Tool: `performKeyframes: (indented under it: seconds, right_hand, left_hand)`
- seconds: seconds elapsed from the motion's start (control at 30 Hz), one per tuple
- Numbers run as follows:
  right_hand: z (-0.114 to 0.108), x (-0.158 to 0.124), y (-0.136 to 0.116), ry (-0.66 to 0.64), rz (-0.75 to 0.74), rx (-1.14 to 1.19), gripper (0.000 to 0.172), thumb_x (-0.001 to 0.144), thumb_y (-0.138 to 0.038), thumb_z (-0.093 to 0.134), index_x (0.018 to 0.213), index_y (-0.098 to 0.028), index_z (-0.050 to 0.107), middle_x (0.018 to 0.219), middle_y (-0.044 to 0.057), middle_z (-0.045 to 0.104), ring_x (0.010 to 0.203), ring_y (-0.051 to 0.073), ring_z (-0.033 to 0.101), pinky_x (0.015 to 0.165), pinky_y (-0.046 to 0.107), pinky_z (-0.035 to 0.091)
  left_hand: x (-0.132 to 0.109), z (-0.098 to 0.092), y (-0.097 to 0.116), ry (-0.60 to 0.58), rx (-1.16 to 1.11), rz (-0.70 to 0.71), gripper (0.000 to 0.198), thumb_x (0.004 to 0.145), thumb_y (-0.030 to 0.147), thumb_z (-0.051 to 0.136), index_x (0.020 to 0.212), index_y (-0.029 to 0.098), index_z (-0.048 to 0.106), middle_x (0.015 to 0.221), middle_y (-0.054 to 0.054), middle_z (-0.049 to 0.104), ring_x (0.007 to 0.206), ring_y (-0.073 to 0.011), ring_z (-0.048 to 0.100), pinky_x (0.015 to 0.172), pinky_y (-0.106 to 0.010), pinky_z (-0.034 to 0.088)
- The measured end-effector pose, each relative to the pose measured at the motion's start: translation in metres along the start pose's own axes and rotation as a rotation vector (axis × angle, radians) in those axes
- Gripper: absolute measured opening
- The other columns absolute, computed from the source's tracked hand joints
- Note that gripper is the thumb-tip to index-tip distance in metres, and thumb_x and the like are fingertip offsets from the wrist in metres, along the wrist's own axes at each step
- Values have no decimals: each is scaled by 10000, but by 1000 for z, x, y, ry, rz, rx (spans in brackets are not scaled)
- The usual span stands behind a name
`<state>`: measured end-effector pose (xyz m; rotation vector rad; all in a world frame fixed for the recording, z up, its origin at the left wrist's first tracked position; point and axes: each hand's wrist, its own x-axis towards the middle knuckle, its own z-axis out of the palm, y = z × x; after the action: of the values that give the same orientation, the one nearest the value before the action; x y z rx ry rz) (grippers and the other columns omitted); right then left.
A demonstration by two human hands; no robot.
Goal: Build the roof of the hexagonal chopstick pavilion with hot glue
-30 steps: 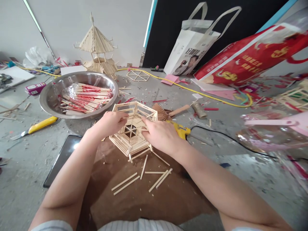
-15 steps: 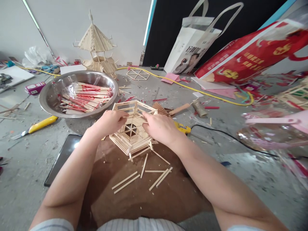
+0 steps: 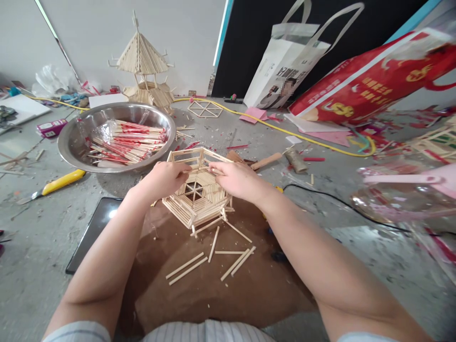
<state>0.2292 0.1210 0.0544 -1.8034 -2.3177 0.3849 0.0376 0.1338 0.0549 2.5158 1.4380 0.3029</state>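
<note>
Head view: the right hand (image 3: 239,179) has edged forward over the stick frame (image 3: 178,213), left hand (image 3: 162,180) steady, grasps unclear.

Fairly bright indoor light, wide-angle edge stretch.
Glare spot on dark tablet (image 3: 93,235), left; highlights on steel bowl (image 3: 71,142); soft shadows on brown board (image 3: 178,306); right-edge clear plastic (image 3: 384,202) smeary; pixelated patch on white bag (image 3: 281,61).
</note>
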Motion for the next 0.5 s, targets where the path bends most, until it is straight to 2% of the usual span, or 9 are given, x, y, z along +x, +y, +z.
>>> performKeyframes:
  seconds: [0.13, 0.5]
  right_hand:
    - [-1, -1, 0, -9, -7, 3, 422, 767, -191, 398, 1150, -209, 573, 1143, 81, 614, 1044, 256, 556, 812, 351, 425]
    - [-1, -4, -7, 10, 11, -67, 420, 754, -173, 391, 1130, -208, 575, 1073, 86, 644, 999, 259, 573, 790, 360, 426]
  left_hand:
    - [0, 0, 0, 5, 1, 0, 322, 804, 239, 413, 1033, 183, 632, 837, -45, 691, 741, -152, 606, 686, -231, 427]
    - [0, -1, 1, 1, 1, -7, 320, 808, 238, 415, 1032, 178, 636, 817, -47, 689, 695, -144, 596, 657, -224, 415]
